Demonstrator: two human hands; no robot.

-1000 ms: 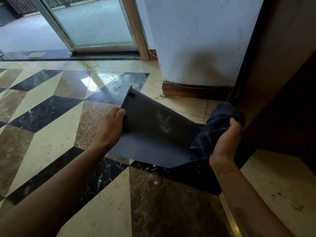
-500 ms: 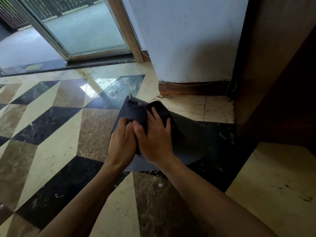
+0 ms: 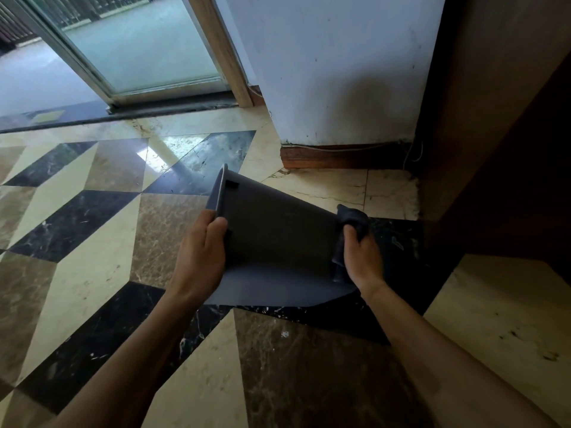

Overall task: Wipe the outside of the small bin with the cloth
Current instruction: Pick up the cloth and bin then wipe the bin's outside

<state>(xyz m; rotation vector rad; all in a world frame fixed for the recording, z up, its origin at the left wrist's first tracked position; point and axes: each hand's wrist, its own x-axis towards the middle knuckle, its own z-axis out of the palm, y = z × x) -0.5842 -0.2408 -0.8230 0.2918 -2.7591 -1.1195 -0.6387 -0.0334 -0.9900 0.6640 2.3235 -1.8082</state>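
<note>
Gripping bin, cloth

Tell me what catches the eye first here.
A dark grey bin lies tipped on its side at centre, the left hand gripping its rim end and the right hand pressing a dark cloth at its base end. Beneath it, a glossy geometric marble floor.

So the small bin is lying on its side on the floor, rim end to the left, base end to the right. Left hand is on the rim end, right hand at the base end with the cloth bunched against it. Wall sits behind the bin, sliding door further back-left.
</note>
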